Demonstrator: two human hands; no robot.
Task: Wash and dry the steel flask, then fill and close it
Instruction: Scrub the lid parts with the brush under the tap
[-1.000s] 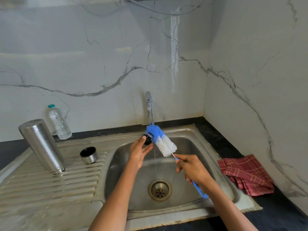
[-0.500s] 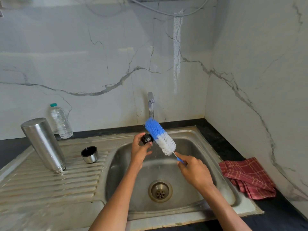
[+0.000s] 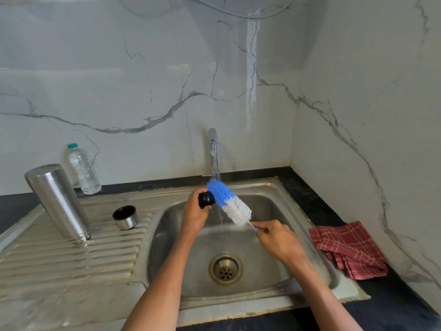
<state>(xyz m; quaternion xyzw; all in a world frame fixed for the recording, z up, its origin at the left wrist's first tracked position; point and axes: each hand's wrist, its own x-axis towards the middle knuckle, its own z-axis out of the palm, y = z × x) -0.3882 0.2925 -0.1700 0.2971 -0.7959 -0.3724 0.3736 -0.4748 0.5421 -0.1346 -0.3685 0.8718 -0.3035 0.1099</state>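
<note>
At the centre of the frame, over the sink (image 3: 274, 194), the left hand (image 3: 194, 217) holds a small black stopper (image 3: 205, 199). Its fingers and thumb curl round the stopper from below, so only the stopper's upper face shows above them. The blue bristles of the brush (image 3: 229, 203) press against the stopper's right side.

The brush slants from upper left to lower right: blue bristles at the top, white bristles below, then a thin blue handle. The right hand (image 3: 278, 238), right of centre, is clenched on that handle just beneath the white bristles, fingers folded tight, with the thumb and forefinger pinching the stem. The rest of the handle is hidden inside the hand.

A thin stream of water runs from the tap (image 3: 213, 151) at the back of the sink and passes just behind the brush, falling toward the drain (image 3: 225, 268) in the lower centre.

The flask (image 3: 58, 203) stands mouth down on the ribbed drainboard (image 3: 71, 256) at the left of the frame, well apart from both hands. It appears to lean, its closed base uppermost. Its steel cup (image 3: 124, 217) sits open side up on the drainboard, between the flask and the sink.

A clear bottle (image 3: 83, 169) with a teal cap stands by the wall behind the flask. A red checked cloth (image 3: 348, 249) lies crumpled on the dark counter at the right of the frame, just beside the sink's edge.
</note>
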